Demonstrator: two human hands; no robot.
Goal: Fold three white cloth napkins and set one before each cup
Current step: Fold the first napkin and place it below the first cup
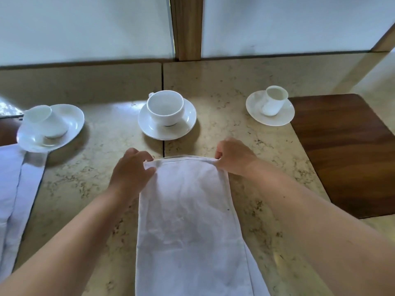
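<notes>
A white cloth napkin lies lengthwise in a long strip on the stone table, its far edge just short of the middle cup. My left hand pinches its far left corner and my right hand pinches its far right corner. Three white cups stand on saucers in a row beyond it: the left cup, the middle cup and the right cup. More white cloth lies at the left edge, partly under the left saucer.
The beige stone table has a seam running down its middle. A dark wooden board lies at the right. A white wall with a wooden post stands behind the table.
</notes>
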